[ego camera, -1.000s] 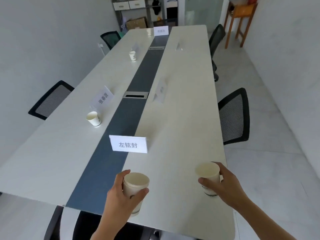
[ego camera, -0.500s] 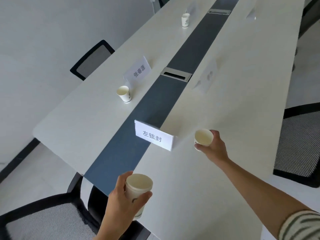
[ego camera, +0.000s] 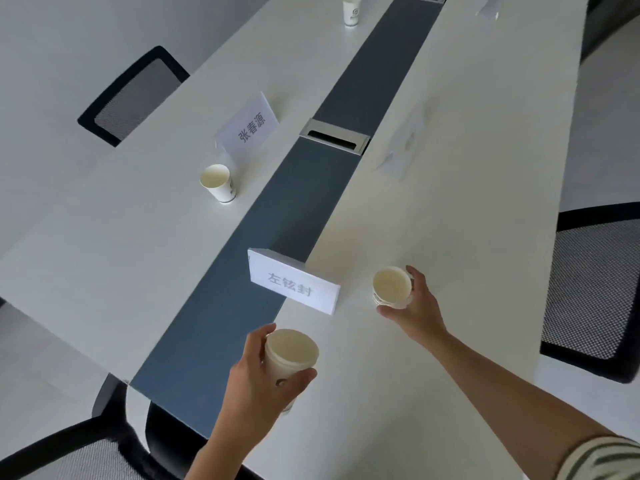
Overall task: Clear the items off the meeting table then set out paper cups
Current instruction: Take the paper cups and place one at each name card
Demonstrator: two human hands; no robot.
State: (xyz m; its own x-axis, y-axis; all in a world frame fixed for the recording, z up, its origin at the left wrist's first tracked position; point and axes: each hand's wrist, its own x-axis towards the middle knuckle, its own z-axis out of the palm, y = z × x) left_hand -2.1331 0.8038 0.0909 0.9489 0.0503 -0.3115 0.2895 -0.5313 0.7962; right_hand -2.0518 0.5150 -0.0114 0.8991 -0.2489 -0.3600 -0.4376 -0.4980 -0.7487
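2 cups (ego camera: 392, 285) held, one per hand; right hand (ego camera: 417, 306) fingers wrapped; set upright beside card (ego camera: 293, 285), w/o crushing.

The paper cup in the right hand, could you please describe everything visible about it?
The paper cup is cream-white and empty, with a rolled rim and dark print low on its wall. It stands upright, at or just above the white table, right of the nearest name card. The right hand wraps its far side.
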